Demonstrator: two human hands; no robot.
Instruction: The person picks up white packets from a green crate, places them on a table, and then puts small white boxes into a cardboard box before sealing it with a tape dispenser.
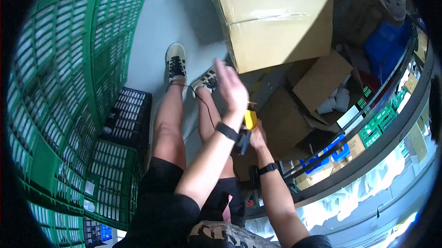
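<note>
My left hand [232, 90] is raised with its fingers stretched out, at the near left corner of a large closed cardboard box [281, 31]. I cannot tell whether it touches the box. Just right of and below my left wrist, my right hand [258, 136] is closed around a yellow-and-black handheld tool [250, 120]. The left forearm and the fingers hide part of this tool, so its exact kind is unclear. A strip of clear tape [271, 17] seems to run along the box's edge.
Tall green plastic crates [73, 64] line my left, with a black crate [126, 114] beside them. On the right lie an open carton [322, 82] with white rolls and a blue container [386, 45]. A dark curved rail [391, 130] edges goods farther right.
</note>
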